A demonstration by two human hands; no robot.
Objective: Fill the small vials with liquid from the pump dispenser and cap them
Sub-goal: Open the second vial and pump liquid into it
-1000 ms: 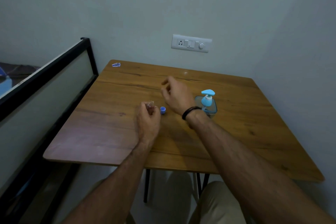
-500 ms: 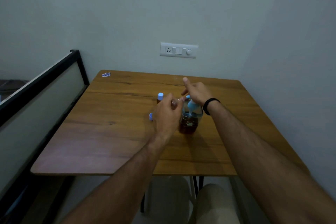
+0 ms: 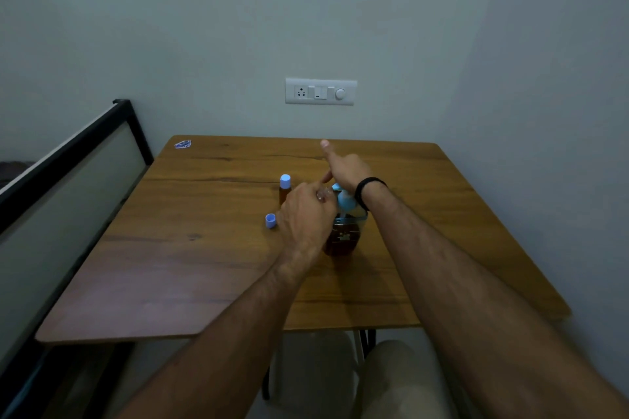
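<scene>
The pump dispenser (image 3: pixel 344 235), a clear bottle of dark brown liquid with a light blue pump head, stands mid-table. My left hand (image 3: pixel 304 218) grips a small clear vial (image 3: pixel 322 196) and holds it up against the pump's spout. My right hand (image 3: pixel 343 168) rests on top of the blue pump head, index finger pointing away. A filled vial with a blue cap (image 3: pixel 284 189) stands upright just behind my left hand. A loose blue cap (image 3: pixel 270 220) lies on the table to the left of that hand.
The wooden table (image 3: pixel 204 265) sits in a wall corner. A small blue sticker (image 3: pixel 183 144) marks its far left corner. A black-framed panel (image 3: pixel 68 160) runs along the left side. A switch plate (image 3: pixel 321 91) is on the wall.
My left hand carried the vial from beside the loose cap over to the pump spout. My right hand moved from the table middle onto the pump head. The camera view tilted lower.
</scene>
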